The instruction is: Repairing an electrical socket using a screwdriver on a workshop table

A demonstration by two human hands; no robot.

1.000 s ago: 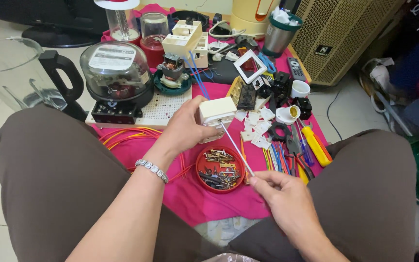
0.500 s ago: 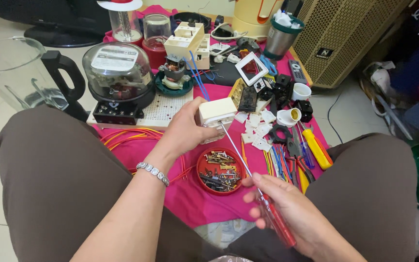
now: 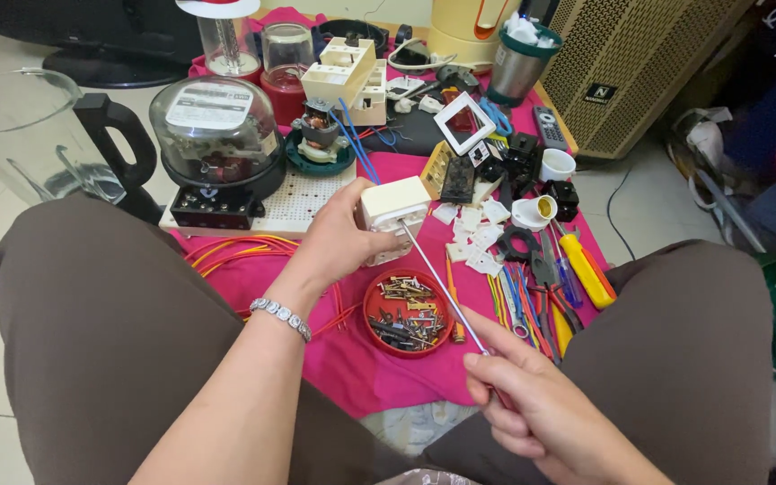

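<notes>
The left hand (image 3: 339, 247) has its fingers clamped on a cream plastic socket box (image 3: 392, 213), held above the pink cloth (image 3: 352, 359). The right hand (image 3: 541, 413) has its fingers closed on a long metal-shafted screwdriver (image 3: 442, 286), its tip touching the box. Just below sits a round red lid of screws (image 3: 409, 313).

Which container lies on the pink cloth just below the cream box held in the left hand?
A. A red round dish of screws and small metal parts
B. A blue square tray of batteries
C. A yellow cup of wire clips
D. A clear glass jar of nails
A: below the cream box in the left hand, a red round dish holding screws and small metal parts rests on the pink cloth.
</notes>
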